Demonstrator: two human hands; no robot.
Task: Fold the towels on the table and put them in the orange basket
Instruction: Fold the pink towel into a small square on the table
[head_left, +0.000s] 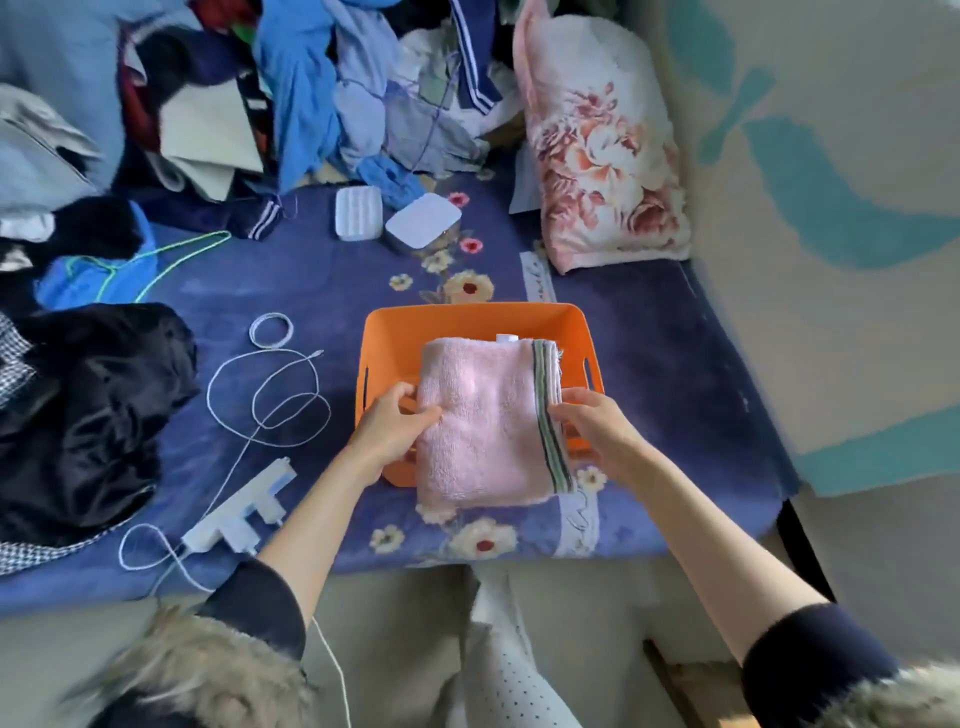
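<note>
Mostly towel (483, 421)-hidden basket (467, 319) floor

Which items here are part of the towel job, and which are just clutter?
In the job:
- pink towel, folded, held over the basket
- orange basket
- left hand and right hand, gripping the towel's sides

Lying about:
- pile of clothes
- floral pillow
- white cable
- power strip
- black jacket
- two white boxes

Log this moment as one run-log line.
stage: placing | pink towel: folded, over orange basket | left hand: grips left edge | right hand: grips striped edge
</note>
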